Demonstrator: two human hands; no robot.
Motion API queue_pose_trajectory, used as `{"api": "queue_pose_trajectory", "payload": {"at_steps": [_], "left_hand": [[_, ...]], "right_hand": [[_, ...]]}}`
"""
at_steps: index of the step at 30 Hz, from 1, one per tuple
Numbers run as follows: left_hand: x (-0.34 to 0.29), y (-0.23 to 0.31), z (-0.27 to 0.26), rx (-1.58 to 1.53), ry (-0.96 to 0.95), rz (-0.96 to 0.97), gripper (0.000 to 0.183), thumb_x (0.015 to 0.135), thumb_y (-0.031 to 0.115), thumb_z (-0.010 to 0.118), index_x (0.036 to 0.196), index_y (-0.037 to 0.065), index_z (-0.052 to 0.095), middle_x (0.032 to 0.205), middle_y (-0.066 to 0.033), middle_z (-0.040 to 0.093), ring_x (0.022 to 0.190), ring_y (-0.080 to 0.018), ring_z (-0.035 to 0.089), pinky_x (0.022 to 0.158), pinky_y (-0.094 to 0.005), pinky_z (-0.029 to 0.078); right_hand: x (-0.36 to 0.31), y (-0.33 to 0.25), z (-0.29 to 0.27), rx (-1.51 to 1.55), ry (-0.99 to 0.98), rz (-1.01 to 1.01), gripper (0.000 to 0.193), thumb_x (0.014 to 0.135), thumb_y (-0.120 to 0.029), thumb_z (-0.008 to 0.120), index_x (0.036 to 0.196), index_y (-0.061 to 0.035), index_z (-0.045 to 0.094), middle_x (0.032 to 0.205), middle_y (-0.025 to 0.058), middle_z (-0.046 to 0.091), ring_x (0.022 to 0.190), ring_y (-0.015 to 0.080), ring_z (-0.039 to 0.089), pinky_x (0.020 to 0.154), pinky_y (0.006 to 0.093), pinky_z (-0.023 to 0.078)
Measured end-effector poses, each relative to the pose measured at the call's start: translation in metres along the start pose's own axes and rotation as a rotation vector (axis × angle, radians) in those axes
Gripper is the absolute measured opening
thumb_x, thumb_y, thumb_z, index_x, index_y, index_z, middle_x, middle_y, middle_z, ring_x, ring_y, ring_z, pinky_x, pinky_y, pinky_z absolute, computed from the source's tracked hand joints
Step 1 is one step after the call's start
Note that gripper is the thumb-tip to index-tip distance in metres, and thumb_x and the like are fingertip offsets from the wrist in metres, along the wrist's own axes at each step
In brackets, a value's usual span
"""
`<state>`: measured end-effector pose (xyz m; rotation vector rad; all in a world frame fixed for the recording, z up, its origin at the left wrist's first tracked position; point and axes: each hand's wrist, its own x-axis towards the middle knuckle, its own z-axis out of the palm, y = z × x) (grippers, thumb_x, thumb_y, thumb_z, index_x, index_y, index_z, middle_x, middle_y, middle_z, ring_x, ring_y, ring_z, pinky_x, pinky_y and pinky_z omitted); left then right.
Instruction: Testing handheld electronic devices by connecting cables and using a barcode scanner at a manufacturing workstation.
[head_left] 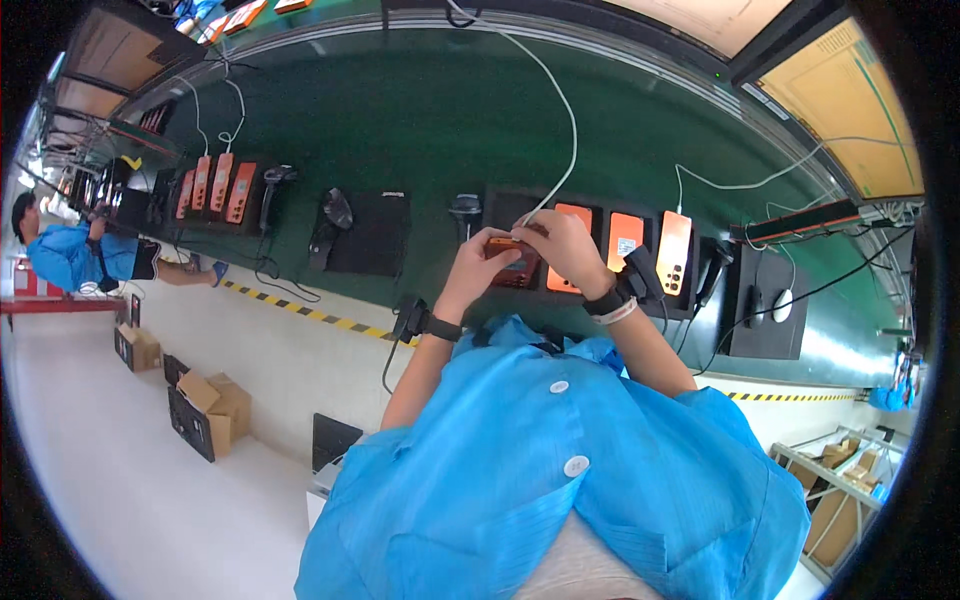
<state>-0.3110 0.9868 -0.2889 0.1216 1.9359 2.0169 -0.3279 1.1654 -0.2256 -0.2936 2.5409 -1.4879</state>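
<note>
My left hand (478, 270) is closed round a phone (514, 270) with an orange edge at its top and a dark reddish face, partly hidden by my fingers. A white cable (574, 130) comes down from the far edge of the bench to the fingers of my right hand (568, 250). Those fingers are pinched on the cable at the phone's top edge; the plug itself is hidden. Just right of my hands, an orange phone (573, 214) lies partly behind my right hand. Beside it are a second orange phone (626, 232) with a white label and a third orange phone (675, 250).
Handheld scanners stand at my right (714, 270) and beyond my left hand (466, 208). A black mat (368, 235) lies to the left, past it several orange phones (240, 193). Two mice (782, 305) rest on a right-hand mat. Monitors (845, 110) line the far edge. A person (85, 250) works far left.
</note>
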Motion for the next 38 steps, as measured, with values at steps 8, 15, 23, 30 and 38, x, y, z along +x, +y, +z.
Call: {"api": "queue_pose_trajectory", "payload": {"at_steps": [8, 15, 23, 30, 38], "left_hand": [[-0.025, -0.029, 0.003, -0.229, 0.125, 0.085, 0.033, 0.087, 0.005, 0.063, 0.117, 0.001, 0.05, 0.111, -0.0083, 0.059, 0.105, -0.0161, 0.056, 0.09, -0.0312, 0.047], [-0.135, -0.086, -0.026, 0.079, 0.465, -0.186, 0.034, 0.09, 0.027, 0.063, 0.113, 0.001, 0.06, 0.101, -0.0086, 0.066, 0.094, -0.0158, 0.061, 0.084, -0.0308, 0.049], [-0.371, -0.255, -0.038, 0.614, 0.537, -0.58, 0.027, 0.079, 0.029, 0.056, 0.069, 0.005, 0.064, 0.069, -0.0157, 0.064, 0.067, -0.0326, 0.063, 0.062, -0.0435, 0.049], [-0.434, -0.326, -0.079, 0.565, 0.665, -0.652, 0.028, 0.08, 0.029, 0.054, 0.073, 0.005, 0.067, 0.077, -0.0178, 0.066, 0.071, -0.0357, 0.064, 0.064, -0.0448, 0.051], [-0.466, -0.298, -0.279, -0.308, 1.128, -0.519, 0.045, 0.083, 0.043, 0.063, 0.101, 0.002, 0.067, 0.088, -0.012, 0.071, 0.073, -0.0343, 0.068, 0.065, -0.0446, 0.053]], "right_hand": [[-0.004, 0.001, 0.006, -0.098, 0.016, 0.043, 0.021, 0.081, -0.027, 0.068, 0.084, -0.0064, 0.068, 0.081, 0.0111, 0.066, 0.075, 0.03, 0.065, 0.065, 0.0375, 0.051], [0.006, 0.049, 0.011, 0.045, -0.034, -0.07, 0.021, 0.083, -0.019, 0.068, 0.097, -0.004, 0.062, 0.084, 0.009, 0.064, 0.079, 0.0197, 0.063, 0.072, 0.0314, 0.049], [0.082, 0.107, 0.003, 0.023, 0.2, -0.064, 0.024, 0.08, -0.004, 0.062, 0.101, 0.0073, 0.061, 0.095, 0.0148, 0.066, 0.089, 0.0258, 0.064, 0.079, 0.0356, 0.049], [0.037, -0.034, 0.131, -0.441, -0.71, -0.114, 0.039, 0.087, -0.035, 0.061, 0.1, 0.0017, 0.067, 0.097, 0.0169, 0.068, 0.09, 0.0329, 0.064, 0.08, 0.0388, 0.051], [-0.039, -0.217, 0.463, -0.074, -1.409, -0.585, 0.053, 0.093, -0.038, 0.055, 0.13, -0.0016, 0.044, 0.117, 0.0262, 0.058, 0.104, 0.0324, 0.06, 0.089, 0.0398, 0.047]]}}
